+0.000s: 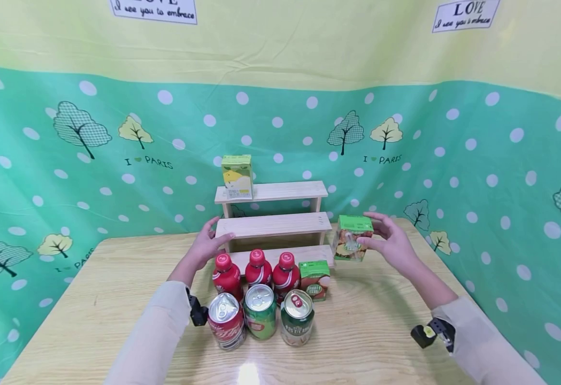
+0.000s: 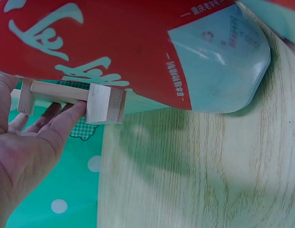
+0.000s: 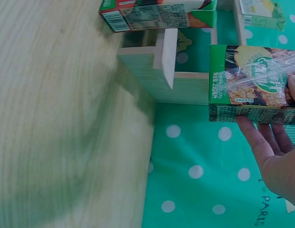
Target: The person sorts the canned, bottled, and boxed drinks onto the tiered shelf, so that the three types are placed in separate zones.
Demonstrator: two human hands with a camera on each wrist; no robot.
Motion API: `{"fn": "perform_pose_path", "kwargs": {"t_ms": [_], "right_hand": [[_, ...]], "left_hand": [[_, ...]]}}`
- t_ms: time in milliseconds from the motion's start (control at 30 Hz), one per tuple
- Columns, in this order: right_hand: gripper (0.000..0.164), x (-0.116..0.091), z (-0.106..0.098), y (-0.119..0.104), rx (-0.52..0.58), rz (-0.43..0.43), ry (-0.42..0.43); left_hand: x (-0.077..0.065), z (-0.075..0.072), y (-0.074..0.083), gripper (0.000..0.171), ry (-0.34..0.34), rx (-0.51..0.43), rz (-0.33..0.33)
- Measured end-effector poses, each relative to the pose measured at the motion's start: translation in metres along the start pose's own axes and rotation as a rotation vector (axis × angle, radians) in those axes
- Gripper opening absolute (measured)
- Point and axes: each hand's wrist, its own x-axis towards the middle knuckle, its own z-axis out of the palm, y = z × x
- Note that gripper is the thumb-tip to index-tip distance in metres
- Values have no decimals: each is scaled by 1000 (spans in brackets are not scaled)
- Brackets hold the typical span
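Observation:
My right hand (image 1: 396, 247) grips a green-topped juice box (image 1: 352, 238) by its right side, thumb in front. The carton is held up beside the right end of a three-tier wooden shelf rack (image 1: 273, 224). With its thumb at the front edge and fingers behind, my left hand (image 1: 205, 246) holds the left end of the middle tier. A yellow-and-green juice carton (image 1: 237, 179) stands upright at the left of the top tier. In the left wrist view, a red-labelled bottle (image 2: 123, 42) fills the upper part and hides some of the rack.
Before the rack stand red bottles (image 1: 258, 269) and a second green-topped juice box (image 1: 315, 280). Closer in are a pink-red can (image 1: 227, 326), a light green can (image 1: 260, 315) and a dark green can (image 1: 297, 323). A patterned cloth (image 1: 280, 144) hangs behind the wooden table (image 1: 131, 289).

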Motion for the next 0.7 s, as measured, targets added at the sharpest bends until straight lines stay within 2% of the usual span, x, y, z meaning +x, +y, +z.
{"fn": "perform_pose_path", "kwargs": {"t_ms": [467, 700], "right_hand": [[64, 19, 10, -17, 25, -27, 20], [67, 28, 13, -26, -16, -26, 33]], "left_hand": [[1, 0, 0, 88, -3, -17, 6], [2, 1, -1, 88, -7, -28, 15]]}}
